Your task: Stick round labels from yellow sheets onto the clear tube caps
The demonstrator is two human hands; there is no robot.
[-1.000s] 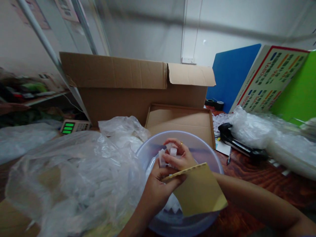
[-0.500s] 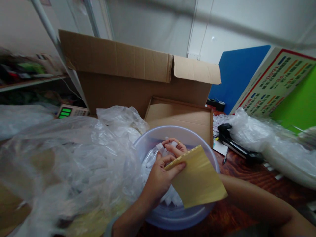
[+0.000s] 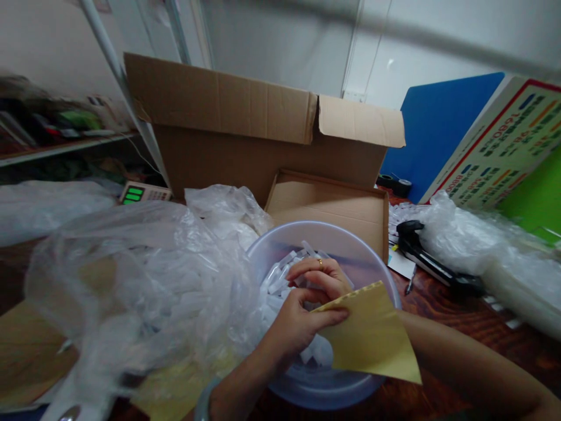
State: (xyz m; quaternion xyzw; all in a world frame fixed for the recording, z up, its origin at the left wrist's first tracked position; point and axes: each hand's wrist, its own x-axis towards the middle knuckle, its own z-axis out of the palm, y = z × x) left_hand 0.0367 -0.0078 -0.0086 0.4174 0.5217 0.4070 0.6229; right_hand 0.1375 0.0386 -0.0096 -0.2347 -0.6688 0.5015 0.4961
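My left hand pinches the edge of a yellow paper sheet, with the thumb on its near face. Behind the sheet, my right hand, with a ring on one finger, has its fingers curled; whatever they grip is hidden. Both hands are over a translucent bluish plastic basin. Small white plastic pieces lie heaped inside it, right below my fingers. The sheet hangs out toward the basin's right rim and covers part of my right wrist.
Left of the basin is a large clear plastic bag of white pieces. A cardboard box and a shallow carton stand behind. At the right lie a black device, a pen and plastic wrap. A digital scale sits back left.
The view has shifted, so the surroundings appear further right. My hands and the sheet sit slightly lower over the basin. White pieces seen by my right fingertips before no longer show between them.
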